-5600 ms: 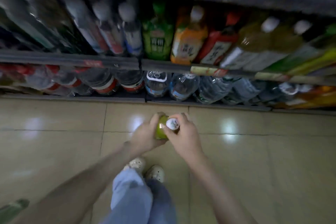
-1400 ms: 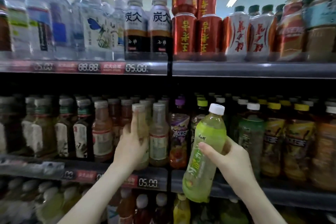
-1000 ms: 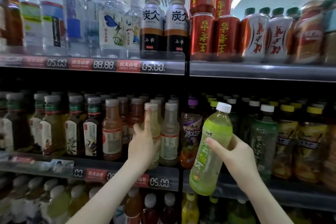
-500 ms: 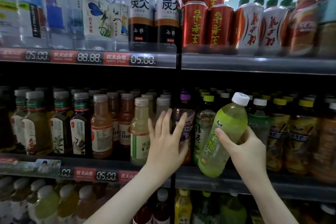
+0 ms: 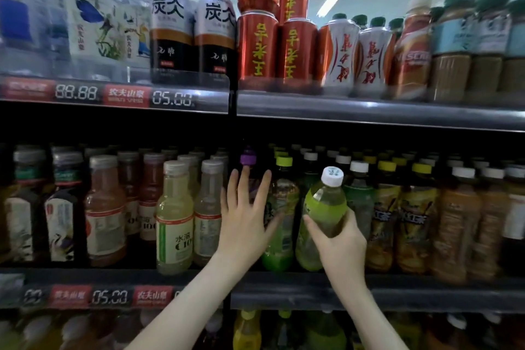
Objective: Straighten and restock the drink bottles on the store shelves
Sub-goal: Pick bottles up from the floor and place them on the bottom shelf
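My right hand (image 5: 338,239) grips a green drink bottle (image 5: 322,207) with a white cap around its middle. The bottle leans toward me at the front of the middle shelf (image 5: 369,293), its base among the front-row bottles. My left hand (image 5: 244,219) is spread with straight fingers against a purple-capped bottle (image 5: 247,158) and a yellow-green-capped bottle (image 5: 282,207) just left of the green one. The hand covers most of the purple-capped bottle's body.
Pale yellow bottles (image 5: 174,216) and brown tea bottles fill the middle shelf to the left, amber tea bottles (image 5: 412,221) to the right. Red cans (image 5: 257,45), water and coffee bottles crowd the top shelf. More bottles stand on the shelf below. Price tags (image 5: 109,296) line the rails.
The green bottle has moved in from the aisle to the middle shelf's front row and tilted more upright. My left hand has slid right from the pale bottles to the purple-capped one.
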`<action>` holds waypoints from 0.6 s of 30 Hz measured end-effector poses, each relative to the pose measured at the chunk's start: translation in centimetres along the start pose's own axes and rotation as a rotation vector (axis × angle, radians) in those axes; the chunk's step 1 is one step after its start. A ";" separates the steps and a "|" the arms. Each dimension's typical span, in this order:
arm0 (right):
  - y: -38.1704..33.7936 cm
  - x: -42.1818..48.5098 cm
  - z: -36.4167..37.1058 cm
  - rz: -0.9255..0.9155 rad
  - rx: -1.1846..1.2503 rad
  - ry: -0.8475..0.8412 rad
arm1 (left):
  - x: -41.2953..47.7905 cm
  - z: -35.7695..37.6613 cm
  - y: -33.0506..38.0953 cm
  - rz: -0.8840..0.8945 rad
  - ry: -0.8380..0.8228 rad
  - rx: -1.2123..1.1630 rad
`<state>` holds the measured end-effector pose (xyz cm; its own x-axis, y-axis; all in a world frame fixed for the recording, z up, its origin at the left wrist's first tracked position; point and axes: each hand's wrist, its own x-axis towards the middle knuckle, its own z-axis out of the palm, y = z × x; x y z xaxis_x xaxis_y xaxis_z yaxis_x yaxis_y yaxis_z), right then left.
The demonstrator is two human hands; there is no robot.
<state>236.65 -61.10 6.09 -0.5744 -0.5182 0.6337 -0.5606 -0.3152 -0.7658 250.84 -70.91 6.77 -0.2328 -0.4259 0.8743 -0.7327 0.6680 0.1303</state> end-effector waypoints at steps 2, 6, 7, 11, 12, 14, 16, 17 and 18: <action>0.4 0.0 0.0 0.004 0.008 0.000 | 0.1 -0.3 -0.2 0.019 0.008 -0.015; 0.5 0.1 -0.5 -0.015 0.000 -0.011 | -0.2 -0.4 -0.2 -0.043 0.077 -0.177; 0.6 0.1 -0.6 -0.015 0.000 -0.017 | -0.3 -0.5 -0.1 -0.113 0.048 -0.210; 0.8 0.3 -1.1 0.011 0.027 -0.032 | -0.5 -0.9 0.1 -0.167 -0.031 -0.186; 0.8 0.2 -1.2 0.012 0.025 -0.029 | -0.3 -1.0 0.1 -0.171 -0.015 -0.189; 0.8 0.3 -1.3 0.015 0.020 -0.024 | -0.3 -1.4 0.3 -0.203 0.015 -0.175; 0.8 0.1 -1.5 0.014 0.019 -0.020 | -0.8 -1.6 0.6 -0.212 0.039 -0.146; 0.8 0.0 -1.7 0.008 0.019 -0.015 | -1.1 -1.6 0.7 -0.200 0.053 -0.137; 0.7 -0.1 -1.8 -0.003 0.018 -0.008 | -1.3 -1.7 0.7 -0.192 0.059 -0.129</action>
<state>235.25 -59.87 5.69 -0.5680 -0.5237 0.6349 -0.5509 -0.3312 -0.7660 251.66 -68.85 6.49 -0.0564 -0.5184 0.8533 -0.6709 0.6526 0.3521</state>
